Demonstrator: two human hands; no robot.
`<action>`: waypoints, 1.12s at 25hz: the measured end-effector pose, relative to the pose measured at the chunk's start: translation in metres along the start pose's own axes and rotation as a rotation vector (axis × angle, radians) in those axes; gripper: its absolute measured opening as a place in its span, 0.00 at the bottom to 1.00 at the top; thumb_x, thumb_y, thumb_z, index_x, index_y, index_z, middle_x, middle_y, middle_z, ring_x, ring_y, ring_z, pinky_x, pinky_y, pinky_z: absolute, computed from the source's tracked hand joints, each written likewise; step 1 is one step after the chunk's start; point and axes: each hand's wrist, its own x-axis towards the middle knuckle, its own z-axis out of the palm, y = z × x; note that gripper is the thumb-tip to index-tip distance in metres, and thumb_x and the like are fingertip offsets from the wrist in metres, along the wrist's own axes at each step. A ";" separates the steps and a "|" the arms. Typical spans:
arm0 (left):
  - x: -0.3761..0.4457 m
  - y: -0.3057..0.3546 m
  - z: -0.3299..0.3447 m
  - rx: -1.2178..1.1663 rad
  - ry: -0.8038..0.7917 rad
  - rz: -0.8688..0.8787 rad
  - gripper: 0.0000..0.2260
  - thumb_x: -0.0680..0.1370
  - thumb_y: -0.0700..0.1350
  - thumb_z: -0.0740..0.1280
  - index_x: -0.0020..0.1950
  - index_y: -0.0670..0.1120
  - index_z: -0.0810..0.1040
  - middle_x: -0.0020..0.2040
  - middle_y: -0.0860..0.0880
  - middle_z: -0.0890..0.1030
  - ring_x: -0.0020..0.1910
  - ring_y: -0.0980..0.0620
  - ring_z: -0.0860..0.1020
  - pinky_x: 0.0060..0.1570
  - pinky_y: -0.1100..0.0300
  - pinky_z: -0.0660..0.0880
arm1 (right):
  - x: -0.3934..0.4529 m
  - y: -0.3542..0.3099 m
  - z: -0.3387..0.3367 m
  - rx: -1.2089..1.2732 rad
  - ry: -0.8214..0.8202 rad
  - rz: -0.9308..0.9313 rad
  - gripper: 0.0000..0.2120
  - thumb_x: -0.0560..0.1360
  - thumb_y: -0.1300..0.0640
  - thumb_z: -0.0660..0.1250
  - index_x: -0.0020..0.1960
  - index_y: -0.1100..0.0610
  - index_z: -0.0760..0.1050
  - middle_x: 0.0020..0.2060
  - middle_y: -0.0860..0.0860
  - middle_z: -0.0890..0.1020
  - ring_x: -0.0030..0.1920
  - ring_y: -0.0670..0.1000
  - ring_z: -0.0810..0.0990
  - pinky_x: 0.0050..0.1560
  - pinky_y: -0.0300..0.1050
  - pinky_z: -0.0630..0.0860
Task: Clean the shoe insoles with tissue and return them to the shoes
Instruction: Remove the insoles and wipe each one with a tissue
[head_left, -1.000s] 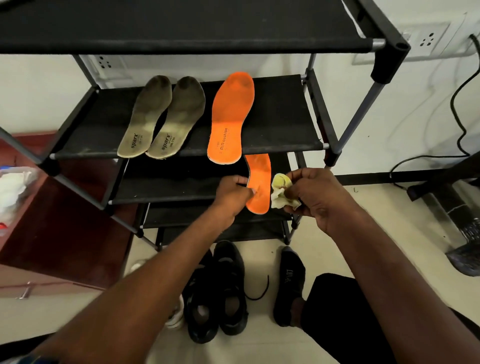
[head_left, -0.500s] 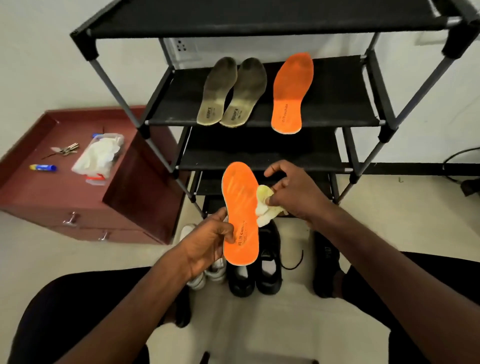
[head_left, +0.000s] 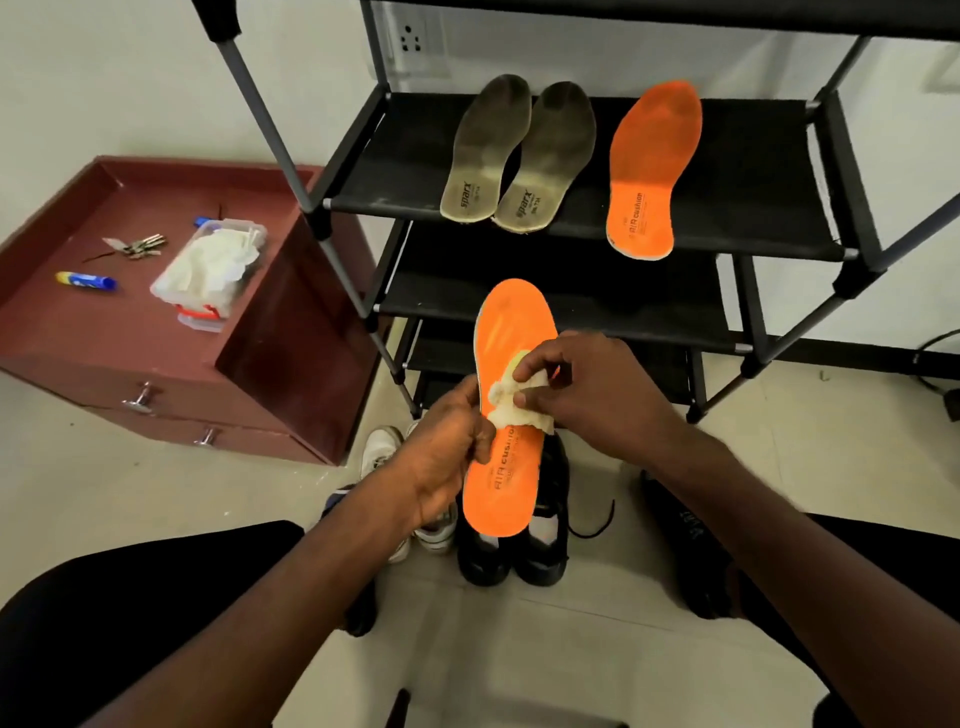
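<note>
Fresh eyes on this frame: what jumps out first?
The bright orange insole at centre, gripped by the left hand while the right hand presses a crumpled tissue against it. Behind, its twin orange insole lies on the black rack shelf, right of two grubby grey insoles.

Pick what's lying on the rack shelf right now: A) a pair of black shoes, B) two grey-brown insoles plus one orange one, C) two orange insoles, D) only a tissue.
B: on the rack shelf lie two grey-brown insoles side by side with one orange insole to their right; the other orange insole is in the person's hands.
</note>
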 end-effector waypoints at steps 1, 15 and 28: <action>0.003 0.000 -0.002 -0.001 -0.018 0.000 0.38 0.59 0.29 0.58 0.69 0.46 0.78 0.52 0.39 0.82 0.45 0.44 0.81 0.44 0.52 0.78 | 0.000 0.004 0.001 -0.059 -0.008 -0.012 0.10 0.71 0.50 0.79 0.51 0.48 0.85 0.45 0.44 0.80 0.45 0.45 0.79 0.46 0.46 0.78; 0.015 0.003 -0.012 -0.240 -0.091 -0.089 0.35 0.82 0.70 0.53 0.74 0.45 0.77 0.64 0.37 0.82 0.55 0.39 0.84 0.59 0.44 0.79 | 0.008 0.009 0.013 -0.112 0.114 -0.063 0.08 0.72 0.50 0.79 0.43 0.49 0.79 0.47 0.42 0.78 0.44 0.42 0.77 0.44 0.40 0.76; 0.015 -0.009 -0.003 -0.409 -0.132 -0.065 0.31 0.83 0.66 0.57 0.73 0.43 0.77 0.71 0.34 0.77 0.72 0.31 0.71 0.75 0.29 0.62 | 0.006 0.011 0.023 -0.021 0.145 -0.019 0.12 0.72 0.44 0.78 0.52 0.46 0.82 0.48 0.41 0.80 0.43 0.42 0.78 0.43 0.40 0.76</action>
